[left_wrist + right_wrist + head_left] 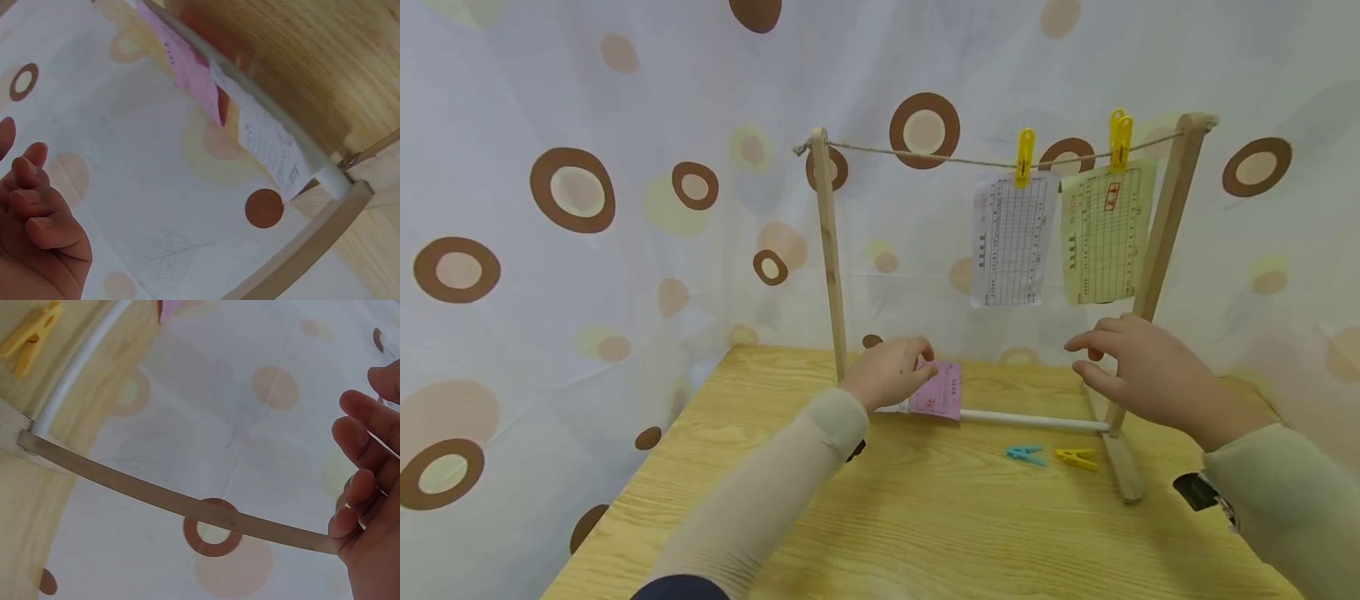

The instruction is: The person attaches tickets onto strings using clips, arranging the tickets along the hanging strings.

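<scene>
My left hand [887, 372] hovers before the rack's left part with its fingers loosely bent, holding nothing. In the head view it partly covers a pink paper slip [942, 393] and a white slip [269, 140], which lie along the low rod. My right hand [1142, 371], also with nothing in it, is in the air near the right post, fingers relaxed and thumb apart. Above it, a yellow clothespin [1025, 158] holds a white printed slip [1011, 250] on the string. More yellow clothespins [1120, 148] hold a pale yellow slip [1107, 242] beside it.
The wooden rack's left post [831, 250] and right post [1172, 208] carry the string [917, 155]. A white rod [1037, 419] joins them low down. On the wooden table [925, 533] lie a blue clothespin [1026, 454] and a yellow one. A patterned curtain [647, 92] hangs behind.
</scene>
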Motion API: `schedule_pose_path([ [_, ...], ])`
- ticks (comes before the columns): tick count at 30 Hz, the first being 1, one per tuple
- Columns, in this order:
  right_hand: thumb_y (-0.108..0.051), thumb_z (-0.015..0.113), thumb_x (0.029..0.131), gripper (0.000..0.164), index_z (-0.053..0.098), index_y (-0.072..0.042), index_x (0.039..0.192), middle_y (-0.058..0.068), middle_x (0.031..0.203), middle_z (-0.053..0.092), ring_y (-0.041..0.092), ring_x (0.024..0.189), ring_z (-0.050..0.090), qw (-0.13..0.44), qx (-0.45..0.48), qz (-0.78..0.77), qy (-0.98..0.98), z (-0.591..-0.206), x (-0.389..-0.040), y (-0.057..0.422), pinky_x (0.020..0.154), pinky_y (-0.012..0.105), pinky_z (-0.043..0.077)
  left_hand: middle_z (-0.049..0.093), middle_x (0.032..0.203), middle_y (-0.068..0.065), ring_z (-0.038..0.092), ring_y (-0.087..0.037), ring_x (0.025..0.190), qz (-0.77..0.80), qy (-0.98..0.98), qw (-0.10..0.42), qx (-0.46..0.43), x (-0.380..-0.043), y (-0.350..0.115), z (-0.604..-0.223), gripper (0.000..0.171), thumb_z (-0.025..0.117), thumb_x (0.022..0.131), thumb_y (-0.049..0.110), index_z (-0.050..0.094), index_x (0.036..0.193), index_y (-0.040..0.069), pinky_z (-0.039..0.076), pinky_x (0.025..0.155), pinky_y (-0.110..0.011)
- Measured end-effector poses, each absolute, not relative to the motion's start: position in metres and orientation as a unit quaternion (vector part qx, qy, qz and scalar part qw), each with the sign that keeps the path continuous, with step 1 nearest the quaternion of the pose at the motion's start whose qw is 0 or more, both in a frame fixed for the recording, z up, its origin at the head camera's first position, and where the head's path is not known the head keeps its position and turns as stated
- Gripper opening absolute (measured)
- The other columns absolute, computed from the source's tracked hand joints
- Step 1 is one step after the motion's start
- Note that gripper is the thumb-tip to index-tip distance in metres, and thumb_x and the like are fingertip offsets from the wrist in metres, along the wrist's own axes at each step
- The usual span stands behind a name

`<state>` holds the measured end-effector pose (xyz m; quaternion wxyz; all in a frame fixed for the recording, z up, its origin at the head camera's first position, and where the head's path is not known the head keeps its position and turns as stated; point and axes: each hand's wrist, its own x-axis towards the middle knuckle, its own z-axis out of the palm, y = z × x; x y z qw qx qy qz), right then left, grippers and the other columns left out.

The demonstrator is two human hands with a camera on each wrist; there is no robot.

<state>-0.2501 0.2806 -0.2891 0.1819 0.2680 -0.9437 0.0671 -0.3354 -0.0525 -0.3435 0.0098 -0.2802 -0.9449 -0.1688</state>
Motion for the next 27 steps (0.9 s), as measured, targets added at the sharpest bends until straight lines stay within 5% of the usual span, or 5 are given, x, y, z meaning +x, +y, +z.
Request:
schedule_pose_path([
  [6,-0.023,0.067,0.098,0.023,0.073,-0.011,0.116,-0.007,0.090,0.058,0.016,0.082,0.053,0.134,0.234,0.105,-0.957,-0.329,-0.248,0.295,0.070,0.039,0.047,0.065,0.095,0.011,0.060,-0.009,0.071,-0.158,-0.957,-0.010,-0.245,-0.347,-0.052,-0.367,0.033,0.056,0.103,0.047,0.061,0.123,0.021,0.051,0.056,-0.031],
  [11,-0.022,0.066,0.098,0.023,0.073,-0.010,0.117,-0.008,0.087,0.057,0.011,0.075,0.049,0.093,0.211,0.134,-0.964,-0.363,-0.248,0.308,0.063,0.034,0.044,0.066,0.082,0.016,0.059,-0.009,0.064,-0.155,-0.961,-0.006,-0.228,-0.356,-0.050,-0.384,0.026,0.061,0.101,0.046,0.060,0.118,0.026,0.051,0.074,-0.048],
  [14,-0.021,0.068,0.097,0.025,0.072,-0.009,0.119,-0.008,0.082,0.054,0.011,0.070,0.046,0.070,0.200,0.139,-0.967,-0.379,-0.249,0.314,0.061,0.033,0.041,0.066,0.077,0.012,0.059,-0.010,0.066,-0.169,-0.959,-0.014,-0.227,-0.364,-0.046,-0.396,0.026,0.064,0.100,0.041,0.061,0.117,0.022,0.051,0.076,-0.044],
  [18,-0.023,0.067,0.098,0.032,0.068,-0.006,0.125,-0.004,0.073,0.046,0.012,0.061,0.038,0.020,0.175,0.167,-0.970,-0.397,-0.248,0.320,0.055,0.031,0.033,0.069,0.089,0.007,0.061,-0.011,0.074,-0.171,-0.961,-0.034,-0.214,-0.374,-0.042,-0.407,0.029,0.066,0.099,0.040,0.065,0.117,0.017,0.051,0.067,-0.032],
  [27,-0.034,0.069,0.097,0.052,0.060,-0.002,0.136,0.000,0.075,0.053,0.016,0.063,0.044,-0.078,0.142,0.204,-0.965,-0.416,-0.246,0.331,0.057,0.035,0.037,0.068,0.125,-0.002,0.065,-0.022,0.110,-0.164,-0.969,-0.073,-0.167,-0.377,-0.045,-0.415,0.048,0.068,0.096,0.045,0.065,0.130,0.011,0.052,0.091,-0.041],
])
